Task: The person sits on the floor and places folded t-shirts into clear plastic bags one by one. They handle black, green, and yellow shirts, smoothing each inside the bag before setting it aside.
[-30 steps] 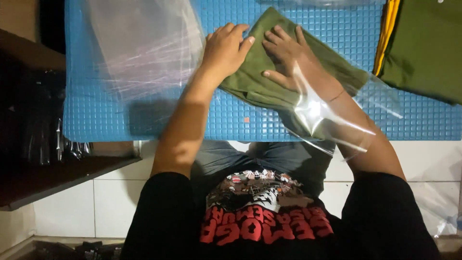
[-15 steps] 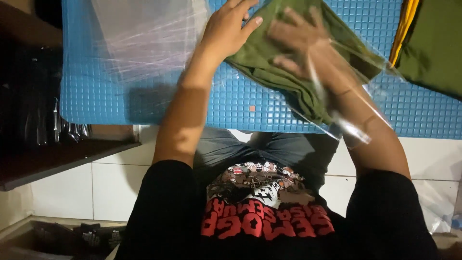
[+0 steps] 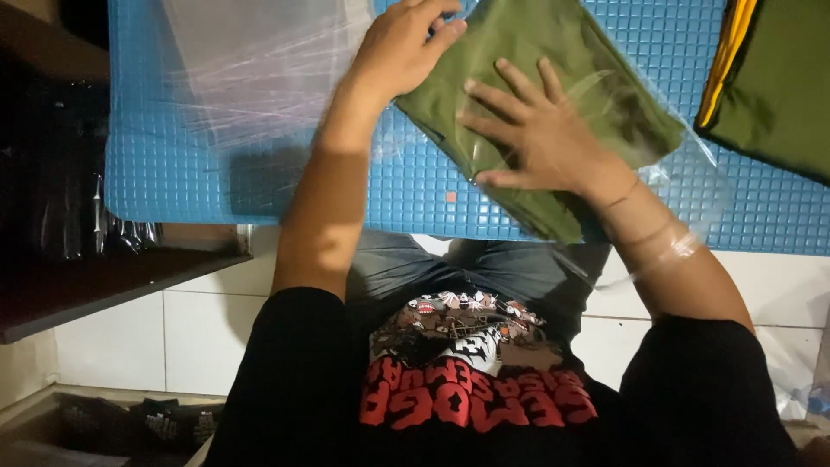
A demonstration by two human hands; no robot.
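Folded green garment point(image 3: 553, 60) sits in a clear bag point(image 3: 692, 164). I see my right hand point(image 3: 536, 138) spread flat on it and my left hand point(image 3: 402, 47) pinching its far-left edge. The blue mat point(image 3: 216, 190) lies open at near left.

Left hand point(image 3: 402, 47) gripping folded olive garment point(image 3: 536, 78) inside clear plastic bag point(image 3: 666, 169), right hand point(image 3: 536, 138) flat on it, over blue grid mat point(image 3: 173, 173)

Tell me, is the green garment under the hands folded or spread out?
Folded. The green garment is a compact rectangle with layered edges, partly inside a clear plastic bag, under both hands.
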